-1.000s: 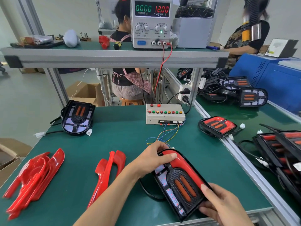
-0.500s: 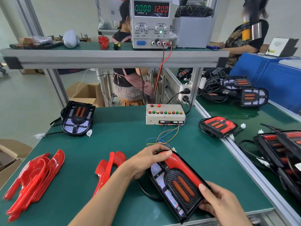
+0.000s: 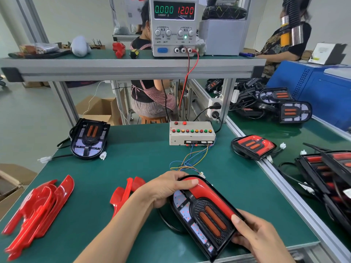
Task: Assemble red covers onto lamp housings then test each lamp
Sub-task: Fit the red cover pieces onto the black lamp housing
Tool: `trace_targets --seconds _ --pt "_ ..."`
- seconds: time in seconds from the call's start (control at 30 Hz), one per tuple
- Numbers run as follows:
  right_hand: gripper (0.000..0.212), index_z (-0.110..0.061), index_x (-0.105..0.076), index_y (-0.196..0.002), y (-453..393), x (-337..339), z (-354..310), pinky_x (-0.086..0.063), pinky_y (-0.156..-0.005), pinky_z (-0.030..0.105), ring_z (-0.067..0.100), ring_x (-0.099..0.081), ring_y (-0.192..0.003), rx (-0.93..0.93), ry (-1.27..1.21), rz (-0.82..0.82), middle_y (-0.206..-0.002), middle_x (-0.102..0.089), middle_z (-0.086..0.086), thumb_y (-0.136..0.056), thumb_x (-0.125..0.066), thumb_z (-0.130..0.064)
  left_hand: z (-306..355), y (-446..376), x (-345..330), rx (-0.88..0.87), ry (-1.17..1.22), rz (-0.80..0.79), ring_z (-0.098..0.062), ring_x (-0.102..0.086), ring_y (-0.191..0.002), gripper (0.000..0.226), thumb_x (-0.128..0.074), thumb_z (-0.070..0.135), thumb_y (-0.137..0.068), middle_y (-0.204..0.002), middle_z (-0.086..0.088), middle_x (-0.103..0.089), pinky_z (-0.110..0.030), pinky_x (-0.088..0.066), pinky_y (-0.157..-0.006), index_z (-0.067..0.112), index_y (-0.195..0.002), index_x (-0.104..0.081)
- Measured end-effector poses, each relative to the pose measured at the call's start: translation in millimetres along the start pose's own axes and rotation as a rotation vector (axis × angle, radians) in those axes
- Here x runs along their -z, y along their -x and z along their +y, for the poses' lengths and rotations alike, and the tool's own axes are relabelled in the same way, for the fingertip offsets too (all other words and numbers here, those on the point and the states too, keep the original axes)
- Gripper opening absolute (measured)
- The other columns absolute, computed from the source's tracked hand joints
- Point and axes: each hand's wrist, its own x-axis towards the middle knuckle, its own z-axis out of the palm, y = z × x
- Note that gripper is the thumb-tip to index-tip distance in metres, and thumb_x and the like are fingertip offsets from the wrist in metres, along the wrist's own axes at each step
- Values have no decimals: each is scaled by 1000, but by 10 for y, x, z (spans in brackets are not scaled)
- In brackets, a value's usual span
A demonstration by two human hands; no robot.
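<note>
1. The lamp housing (image 3: 205, 219) lay tilted at the near edge of the green worktop (image 3: 142, 162), right of centre, with a red cover (image 3: 209, 194) seated along its far and right rim.
2. The left hand (image 3: 167, 188) gripped the housing's far end, fingers curled over the top of the red cover.
3. The right hand (image 3: 254, 236) held the near right corner, thumb lying on the cover's lower end and fingers wrapped under the edge.
4. A black cable (image 3: 167, 223) curved out from under the housing on its left side.
5. Just left of the left wrist lay a loose pair of red covers (image 3: 123, 196); a larger pile of red covers (image 3: 38, 211) sat at the near left.
6. Coloured wires (image 3: 191, 160) ran from just beyond the housing to a beige button box (image 3: 191, 133) at the far centre.
7. A bare housing (image 3: 89, 139) rested at the far left, and a covered lamp (image 3: 252, 145) sat at the right edge.
8. On the shelf above, a power supply (image 3: 173, 25) read 0.000 and 12.00.
9. More lamps (image 3: 284, 105) lay heaped on the neighbouring worktop to the right.
</note>
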Motion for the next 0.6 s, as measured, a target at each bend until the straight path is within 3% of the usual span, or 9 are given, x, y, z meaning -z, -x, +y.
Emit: trace_targets --seconds 0.13,0.27,0.4,0.6 --pt "35 -22 -83 -105 -22 12 12 -60 -83 48 38 -73 -100 17 11 -6 -103 -78 18 -72 -77 -33 14 33 16 17 22 -10 -33 -63 -94 45 -83 20 -78 -109 -24 -66 -54 -47 -105 2 -115 -64" --pt "40 -32 -81 -107 -29 19 25 -60 -89 51 36 -74 -100 39 38 -14 -104 -78 14 -68 -78 -42 40 75 5 28 34 -4 -31 -65 -92 46 -81 19 -76 -109 -23 -66 -54 -48 -105 3 -115 -64" --pt "46 -30 -81 -109 -48 49 56 -58 -93 56 40 -73 -100 40 41 -13 -106 -78 15 -66 -80 -44 46 96 -8 22 30 3 -32 -64 -94 47 -80 19 -76 -110 -24 -66 -54 -47 -106 3 -116 -63" --pt "43 -35 -79 -112 -45 54 34 -60 -91 48 31 -74 -103 60 77 -41 -110 -78 9 -70 -78 -43 101 135 -43 19 80 23 -33 -63 -95 47 -79 13 -77 -109 -24 -65 -53 -50 -103 2 -119 -62"
